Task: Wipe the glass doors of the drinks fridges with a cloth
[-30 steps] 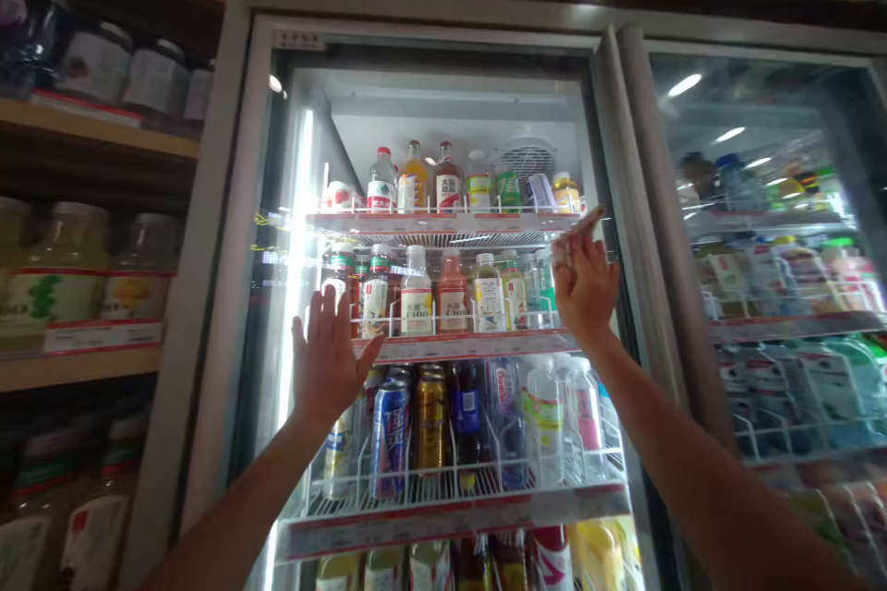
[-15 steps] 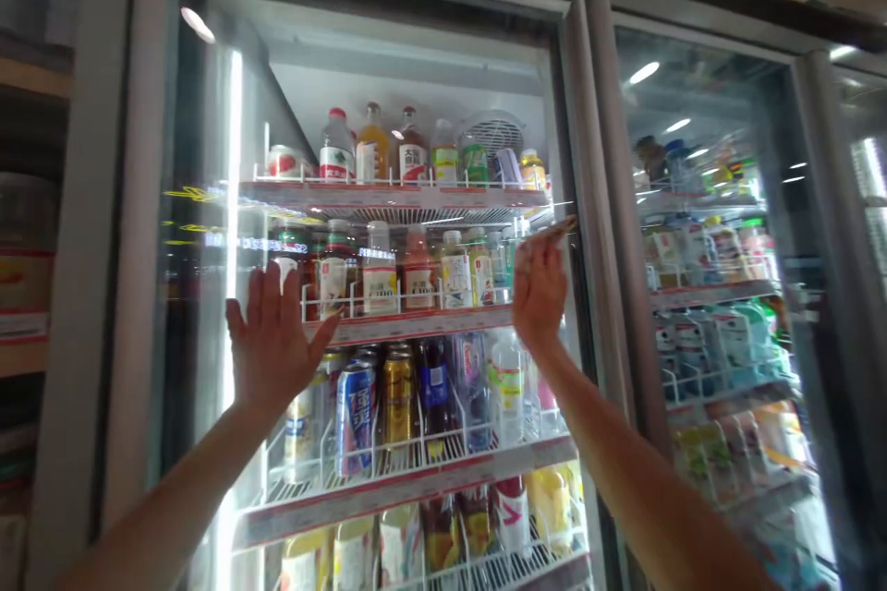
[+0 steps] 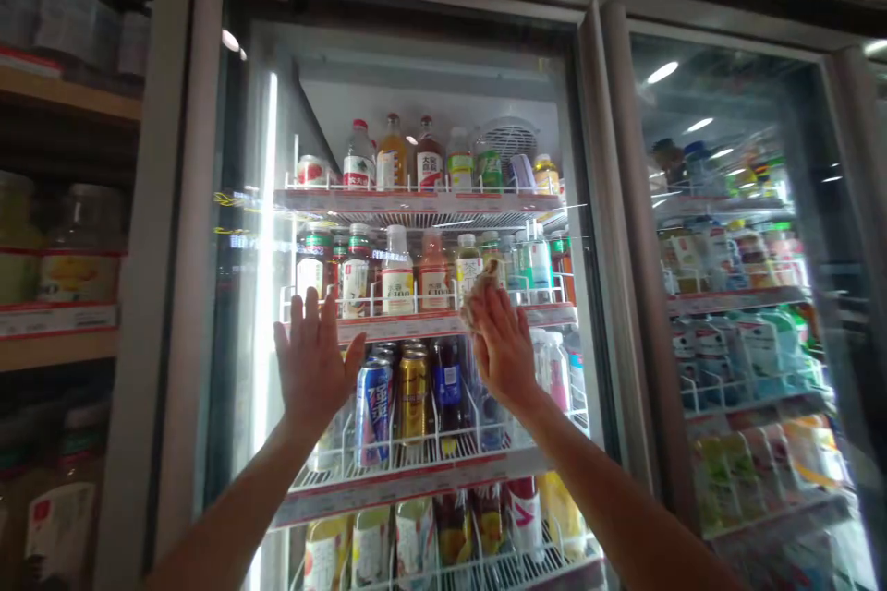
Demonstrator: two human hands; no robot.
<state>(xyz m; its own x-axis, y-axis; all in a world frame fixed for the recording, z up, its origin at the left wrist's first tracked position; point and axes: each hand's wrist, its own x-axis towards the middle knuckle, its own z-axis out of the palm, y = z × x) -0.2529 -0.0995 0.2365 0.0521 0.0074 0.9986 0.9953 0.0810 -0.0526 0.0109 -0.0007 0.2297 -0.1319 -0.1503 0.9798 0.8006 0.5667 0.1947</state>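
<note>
Palm toward the glass, my left hand (image 3: 315, 365) has its fingers spread and holds nothing. It lies against the left part of the fridge's glass door (image 3: 416, 46), or very near it. My right hand (image 3: 509, 346) presses a crumpled, light brown cloth (image 3: 479, 295) to the same glass, right of the middle. Behind the glass, in line with the cloth, is the second shelf (image 3: 416, 326) with its row of bottles. A blue can (image 3: 374, 411) and a gold can (image 3: 414, 392) show on the shelf below, between my two arms.
A grey door frame (image 3: 616, 249) divides this door from a second glass door (image 3: 727, 92) on the right, with more drinks behind it. Wooden shelves (image 3: 62, 92) holding jars and bottles stand at the left.
My right hand has moved left with the cloth, from near the door's right edge toward the middle. My left hand stays spread at the left part. The view has shifted slightly.
</note>
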